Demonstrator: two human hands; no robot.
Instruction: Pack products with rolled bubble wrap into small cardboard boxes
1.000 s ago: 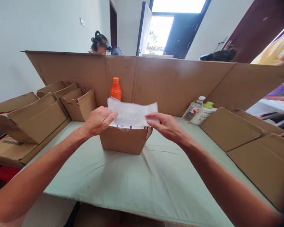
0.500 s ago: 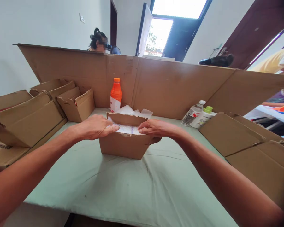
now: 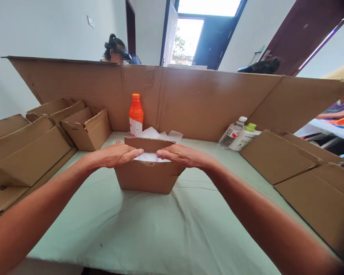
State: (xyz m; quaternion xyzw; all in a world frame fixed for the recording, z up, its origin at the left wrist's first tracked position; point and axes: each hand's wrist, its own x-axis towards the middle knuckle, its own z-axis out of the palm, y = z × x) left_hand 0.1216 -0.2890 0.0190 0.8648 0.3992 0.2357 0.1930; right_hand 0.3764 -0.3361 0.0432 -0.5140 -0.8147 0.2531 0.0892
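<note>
An open cardboard box (image 3: 147, 177) stands on the green cloth in front of me, its far wall rising behind my hands. White wrapping, perhaps bubble wrap (image 3: 149, 157), shows inside between my thumbs. My left hand (image 3: 117, 154) lies flat over the box's left end, thumb pointing inward. Over the right end rests my right hand (image 3: 180, 154), likewise flat, with its thumb toward the middle. Both hands are open and touch the box's upper edges; some of their fingertips are hidden from view. Crumpled white sheets (image 3: 150, 132) lie just behind the box.
An orange bottle (image 3: 136, 114) stands behind the box. Several cardboard boxes (image 3: 86, 130) occupy the left side. A clear bottle (image 3: 232, 131), a white bottle (image 3: 243, 139) and folded cardboard (image 3: 278, 156) are at right. A tall cardboard panel (image 3: 206, 103) closes off the back; people are beyond it.
Both hands have shifted over the box's ends and flattened there. The flap that stuck out at the right is now covered by my right hand. The view has shifted slightly.
</note>
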